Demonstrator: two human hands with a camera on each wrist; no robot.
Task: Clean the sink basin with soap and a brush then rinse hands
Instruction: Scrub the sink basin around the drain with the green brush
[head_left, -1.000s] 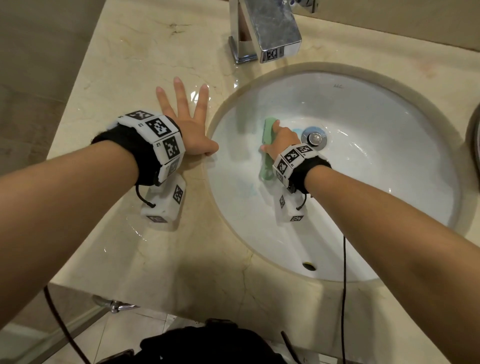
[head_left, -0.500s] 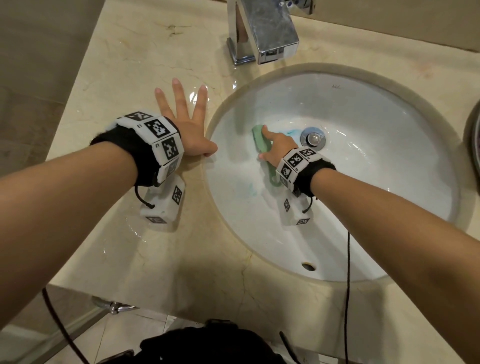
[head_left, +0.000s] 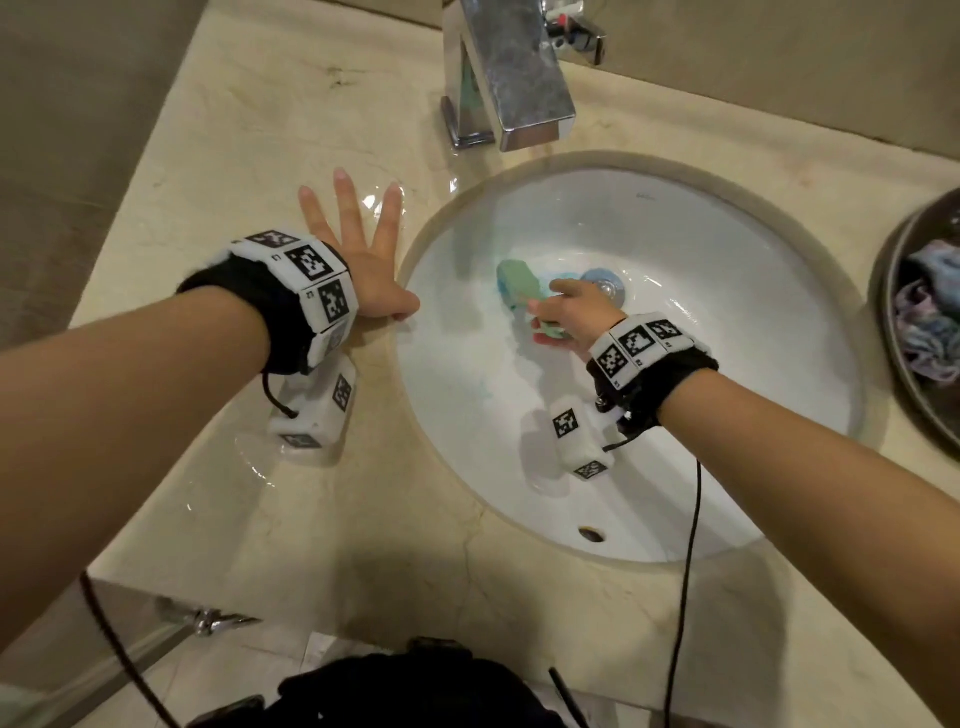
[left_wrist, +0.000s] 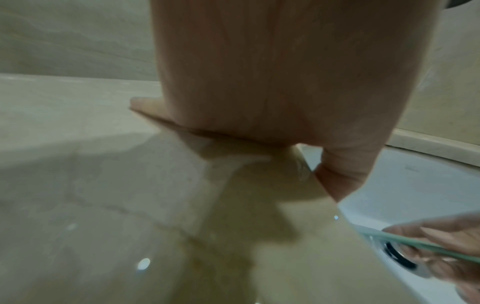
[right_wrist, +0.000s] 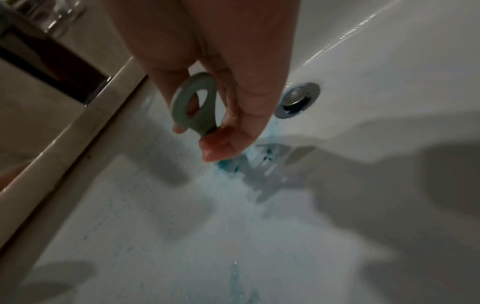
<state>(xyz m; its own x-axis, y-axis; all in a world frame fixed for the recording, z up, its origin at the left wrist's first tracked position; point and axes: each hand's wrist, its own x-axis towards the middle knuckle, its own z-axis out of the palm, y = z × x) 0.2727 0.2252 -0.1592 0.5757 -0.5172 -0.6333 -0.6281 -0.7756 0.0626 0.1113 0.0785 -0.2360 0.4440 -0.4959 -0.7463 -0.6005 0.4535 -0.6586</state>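
Note:
My right hand (head_left: 563, 312) grips a pale green brush (head_left: 519, 286) inside the white sink basin (head_left: 727, 364), its head pressed on the basin floor just left of the chrome drain (head_left: 605, 283). The right wrist view shows the brush's looped handle end (right_wrist: 194, 102) between my curled fingers and thumb, with blue soap smears (right_wrist: 233, 164) on the porcelain below. My left hand (head_left: 363, 260) lies flat on the wet marble counter (head_left: 260, 156), fingers spread, thumb at the basin's rim. The left wrist view shows that palm (left_wrist: 272, 82) pressed on the counter (left_wrist: 103, 185).
A square chrome faucet (head_left: 514, 78) stands behind the basin. A dark bowl (head_left: 893, 322) holding crumpled cloth sits at the right edge. The overflow hole (head_left: 592, 534) is on the near basin wall. A black cable (head_left: 685, 571) hangs from my right wrist.
My right hand has swept the brush to the right across the basin floor, toward the drain, and the brush head has turned. The left hand has stayed flat on the counter.

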